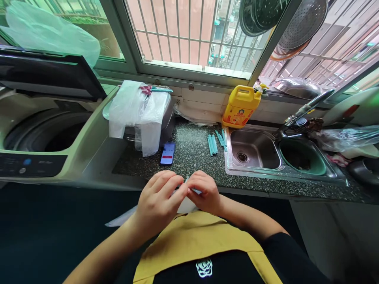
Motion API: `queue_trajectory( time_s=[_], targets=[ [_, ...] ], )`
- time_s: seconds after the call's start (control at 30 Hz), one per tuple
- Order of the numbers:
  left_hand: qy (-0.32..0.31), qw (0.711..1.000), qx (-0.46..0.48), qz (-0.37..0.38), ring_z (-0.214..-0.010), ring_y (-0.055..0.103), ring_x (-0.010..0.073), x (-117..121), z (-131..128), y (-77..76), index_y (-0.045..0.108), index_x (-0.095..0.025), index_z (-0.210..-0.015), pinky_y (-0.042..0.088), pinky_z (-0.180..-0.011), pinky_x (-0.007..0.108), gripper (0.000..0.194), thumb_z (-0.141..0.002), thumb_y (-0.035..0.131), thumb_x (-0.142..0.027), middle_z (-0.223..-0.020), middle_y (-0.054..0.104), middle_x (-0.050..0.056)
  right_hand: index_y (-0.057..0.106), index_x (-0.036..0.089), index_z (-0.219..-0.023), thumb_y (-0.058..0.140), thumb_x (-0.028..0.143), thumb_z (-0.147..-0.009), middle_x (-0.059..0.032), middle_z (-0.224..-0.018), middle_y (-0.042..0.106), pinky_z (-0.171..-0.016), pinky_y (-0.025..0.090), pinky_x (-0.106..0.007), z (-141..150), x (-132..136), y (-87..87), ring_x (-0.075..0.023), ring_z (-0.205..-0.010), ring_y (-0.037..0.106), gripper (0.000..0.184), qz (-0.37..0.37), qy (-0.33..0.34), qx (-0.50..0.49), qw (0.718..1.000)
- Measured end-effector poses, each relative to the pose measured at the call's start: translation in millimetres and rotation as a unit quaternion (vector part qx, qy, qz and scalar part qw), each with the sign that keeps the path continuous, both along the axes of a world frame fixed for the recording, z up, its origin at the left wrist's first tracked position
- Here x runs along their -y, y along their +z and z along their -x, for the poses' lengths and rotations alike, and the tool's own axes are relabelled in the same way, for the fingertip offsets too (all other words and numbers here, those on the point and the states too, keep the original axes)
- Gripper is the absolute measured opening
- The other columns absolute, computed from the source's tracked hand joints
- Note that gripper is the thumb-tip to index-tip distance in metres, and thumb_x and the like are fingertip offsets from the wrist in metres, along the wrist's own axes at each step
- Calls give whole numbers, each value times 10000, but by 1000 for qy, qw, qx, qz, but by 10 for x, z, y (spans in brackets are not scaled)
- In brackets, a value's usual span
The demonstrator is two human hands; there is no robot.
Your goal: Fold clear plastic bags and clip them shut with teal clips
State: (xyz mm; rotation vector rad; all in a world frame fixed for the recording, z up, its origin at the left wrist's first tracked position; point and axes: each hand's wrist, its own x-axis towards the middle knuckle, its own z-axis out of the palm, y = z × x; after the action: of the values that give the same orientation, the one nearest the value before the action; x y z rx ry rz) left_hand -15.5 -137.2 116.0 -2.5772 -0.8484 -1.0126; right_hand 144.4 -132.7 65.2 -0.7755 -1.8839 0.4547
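Observation:
My left hand (161,197) and my right hand (204,191) meet in front of my chest, just off the counter's front edge. Both are closed, with fingertips pinched together on a translucent plastic bag (187,206). Part of the bag hangs below the hands, and one corner sticks out past my left wrist. A small teal bit shows between the fingertips, too hidden to name. Beyond my right hand, several teal sealing clips (212,144) lie on the speckled counter (189,138). A lit phone (167,154) rests beyond my left hand.
White plastic bags (126,102) drape over a dark box (167,120) with more teal sticks on top. A yellow jug (241,106) stands by the sink (254,148), which holds a green basin (302,156). At left is a washing machine (85,146) with its lid raised.

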Motion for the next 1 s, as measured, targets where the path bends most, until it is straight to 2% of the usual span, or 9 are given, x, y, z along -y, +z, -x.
queue_trajectory(
  time_s=[0.1, 0.23, 0.43, 0.53, 0.7, 0.8, 0.87, 0.93, 1.0],
  targets=[
    [14, 999, -5, -41, -761, 598, 191, -53, 136, 19, 600, -195, -807, 468, -757, 327, 75, -806, 554, -137, -779, 676, 49, 586, 201, -700, 493, 309, -904, -26, -632, 653, -634, 417, -299, 5, 15, -224, -140, -617, 550, 249, -4, 3, 17, 1000],
    [59, 993, 30, -97, -639, 577, 152, -206, 348, 115, 571, -211, -778, 430, -643, 277, 64, -792, 586, -150, -682, 645, 12, 599, 188, -716, 465, 284, -919, -35, -632, 660, -617, 392, -298, -125, 52, -682, -139, -601, 537, 261, -14, -8, 65, 998],
    [90, 976, 54, -190, -432, 376, 94, -519, 614, 171, 589, -203, -738, 245, -446, 216, 117, -845, 542, -207, -461, 467, -40, 617, 181, -717, 388, 301, -948, -52, -630, 651, -618, 380, -304, -454, 205, -1341, -149, -614, 526, 347, 35, -14, 132, 991],
    [107, 976, 84, -172, -404, 328, 80, -671, 712, 160, 613, -202, -686, 192, -439, 220, 234, -855, 556, -353, -427, 430, -44, 628, 180, -713, 369, 333, -950, -61, -626, 645, -621, 380, -308, -628, 302, -1650, -159, -626, 523, 383, 84, -28, 156, 984],
    [160, 973, 134, -95, -407, 282, 82, -847, 800, 150, 601, -193, -597, 158, -454, 233, 458, -790, 524, -601, -407, 388, -35, 647, 185, -690, 330, 430, -937, -84, -647, 649, -625, 378, -319, -884, 483, -2101, -169, -620, 516, 471, 193, -69, 197, 959],
    [189, 962, 190, -42, -416, 273, 82, -877, 835, 184, 569, -189, -560, 166, -471, 241, 513, -721, 541, -675, -412, 370, -35, 627, 192, -614, 345, 464, -919, -71, -571, 608, -581, 364, -306, -998, 627, -2262, -160, -555, 485, 497, 217, -90, 194, 952],
    [192, 955, 224, -32, -417, 289, 81, -877, 859, 208, 569, -184, -567, 193, -474, 237, 522, -714, 538, -684, -415, 373, -34, 590, 201, -538, 376, 484, -900, -53, -503, 556, -553, 359, -295, -1070, 717, -2305, -150, -511, 458, 506, 233, -108, 190, 948],
    [177, 957, 227, -27, -415, 319, 80, -866, 867, 217, 571, -183, -564, 212, -472, 231, 512, -706, 556, -675, -413, 397, -32, 564, 207, -503, 399, 481, -889, -42, -470, 523, -538, 366, -289, -1146, 758, -2286, -147, -491, 449, 502, 245, -128, 182, 944],
    [143, 970, 195, -28, -410, 344, 76, -853, 845, 208, 574, -187, -550, 221, -467, 224, 473, -706, 589, -633, -404, 429, -31, 597, 205, -567, 391, 446, -899, -51, -520, 557, -564, 400, -297, -1215, 710, -2202, -159, -530, 491, 459, 251, -149, 169, 941]
  ],
)
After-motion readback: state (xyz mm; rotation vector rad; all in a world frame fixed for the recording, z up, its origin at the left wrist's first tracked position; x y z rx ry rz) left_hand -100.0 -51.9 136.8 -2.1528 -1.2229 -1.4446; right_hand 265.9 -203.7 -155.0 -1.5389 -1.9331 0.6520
